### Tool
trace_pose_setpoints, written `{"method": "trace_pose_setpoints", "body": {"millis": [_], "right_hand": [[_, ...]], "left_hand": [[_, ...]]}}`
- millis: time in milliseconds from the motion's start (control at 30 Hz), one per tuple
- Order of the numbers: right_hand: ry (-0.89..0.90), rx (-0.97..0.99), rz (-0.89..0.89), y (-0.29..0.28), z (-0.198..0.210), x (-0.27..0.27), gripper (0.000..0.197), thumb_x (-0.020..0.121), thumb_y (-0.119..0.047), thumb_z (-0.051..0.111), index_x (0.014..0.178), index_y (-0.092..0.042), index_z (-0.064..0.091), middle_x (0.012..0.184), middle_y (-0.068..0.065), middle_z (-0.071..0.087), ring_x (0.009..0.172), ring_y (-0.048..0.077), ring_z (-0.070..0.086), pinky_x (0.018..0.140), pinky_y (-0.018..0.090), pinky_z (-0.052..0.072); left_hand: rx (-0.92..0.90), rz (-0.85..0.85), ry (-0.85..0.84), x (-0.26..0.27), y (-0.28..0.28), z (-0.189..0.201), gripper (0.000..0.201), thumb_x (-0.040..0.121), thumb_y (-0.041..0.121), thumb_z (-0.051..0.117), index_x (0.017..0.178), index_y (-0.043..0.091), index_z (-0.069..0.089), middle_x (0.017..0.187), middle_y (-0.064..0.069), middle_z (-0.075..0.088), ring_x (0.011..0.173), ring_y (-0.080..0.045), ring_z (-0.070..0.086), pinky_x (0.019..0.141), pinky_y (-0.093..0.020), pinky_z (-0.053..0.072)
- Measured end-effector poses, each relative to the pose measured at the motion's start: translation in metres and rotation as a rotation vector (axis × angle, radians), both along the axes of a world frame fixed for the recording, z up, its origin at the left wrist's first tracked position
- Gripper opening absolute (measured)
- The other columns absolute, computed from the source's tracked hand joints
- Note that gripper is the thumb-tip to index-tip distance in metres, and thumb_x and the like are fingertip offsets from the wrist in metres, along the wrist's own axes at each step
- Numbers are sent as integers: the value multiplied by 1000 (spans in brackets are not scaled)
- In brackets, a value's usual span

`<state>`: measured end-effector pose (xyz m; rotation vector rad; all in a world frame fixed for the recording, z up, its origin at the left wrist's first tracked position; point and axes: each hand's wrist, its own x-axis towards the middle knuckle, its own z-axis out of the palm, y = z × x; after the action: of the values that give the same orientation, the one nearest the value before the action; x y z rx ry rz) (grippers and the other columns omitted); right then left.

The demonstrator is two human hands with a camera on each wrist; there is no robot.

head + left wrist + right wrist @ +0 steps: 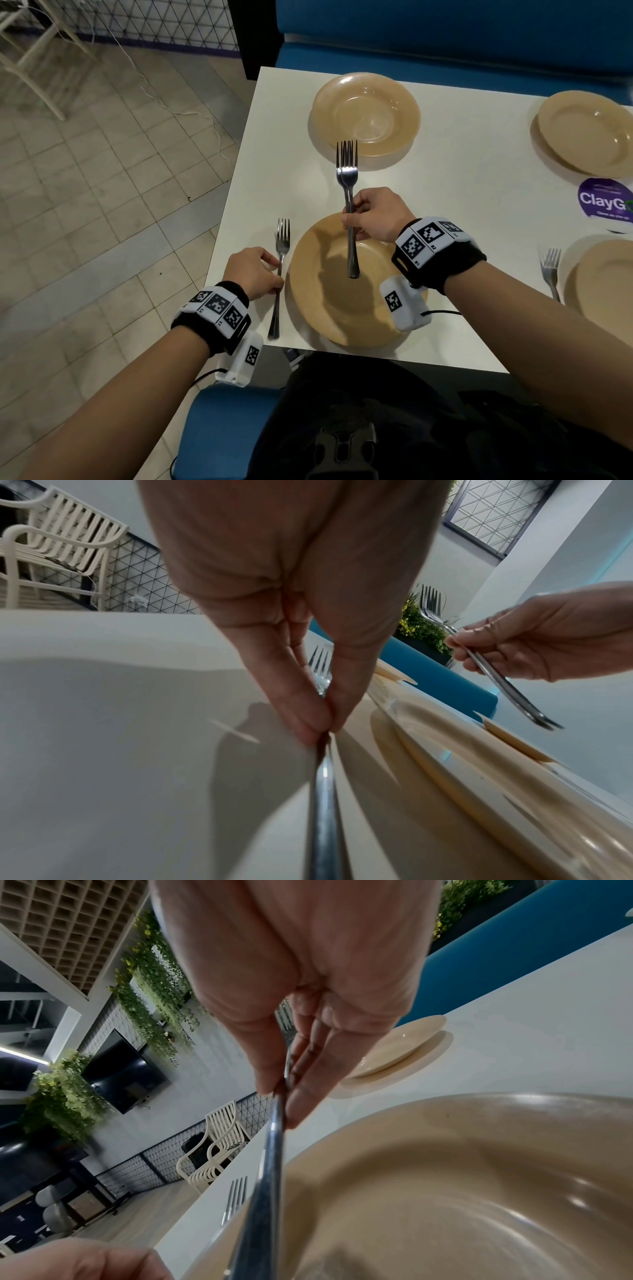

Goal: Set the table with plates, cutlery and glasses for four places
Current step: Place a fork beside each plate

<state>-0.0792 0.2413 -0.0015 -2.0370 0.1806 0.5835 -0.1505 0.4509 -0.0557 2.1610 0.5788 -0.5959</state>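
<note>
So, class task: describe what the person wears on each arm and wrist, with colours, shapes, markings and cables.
Both forearms are bare, with no sleeves. Each wrist carries a black band topped by white blocks printed with black-and-white square codes: left band, right band. Beneath each wrist hangs a white boxy camera unit bearing one code, left unit, right unit, each trailing a black cable.

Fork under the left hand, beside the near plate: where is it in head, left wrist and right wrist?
Head: the fork lies on the table at lower centre-left, left of the near plate, pinched by the left hand.
Left wrist: fork runs up bottom centre into the grip.
Right wrist: only its tines show, lower left.
Shared landmark: the near plate.
</note>
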Motion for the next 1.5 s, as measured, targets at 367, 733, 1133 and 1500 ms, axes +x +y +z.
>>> {"method": "trace_pose_setpoints", "body": {"millis": [367,733,1133,1500], "right_hand": [[-17,0,-11,-1,2,2,9,83,-5,67,82,-11,60,73,3,65,73,20,66,71,33,60],[-167,32,-153,-53,22,32,18,79,-9,68,69,-22,61,77,8,67,80,28,69,75,41,59],[-100,327,-593,-279,23,47,18,85,9,58,75,-6,56,71,9,60,54,11,64,59,23,59],[-339,-403,-395,-455,18,52,14,78,-20,74,89,-15,69,85,-3,61,82,15,59,81,27,51]], "left_hand": [[140,-87,-123,21,1,24,25,74,21,74,95,20,61,83,-2,73,81,-17,69,79,-31,55],[-538,-165,-161,98,-134,67,37,102,35,34,119,10,54,100,-9,68,81,-23,70,72,-32,58],[-597,-263,-147,134,-364,59,23,102,22,31,107,13,52,73,-8,62,43,-16,54,41,-19,45],[-214,-536,-323,156,-515,50,35,97,34,48,94,6,68,60,0,52,61,-18,48,61,-30,37]]}}
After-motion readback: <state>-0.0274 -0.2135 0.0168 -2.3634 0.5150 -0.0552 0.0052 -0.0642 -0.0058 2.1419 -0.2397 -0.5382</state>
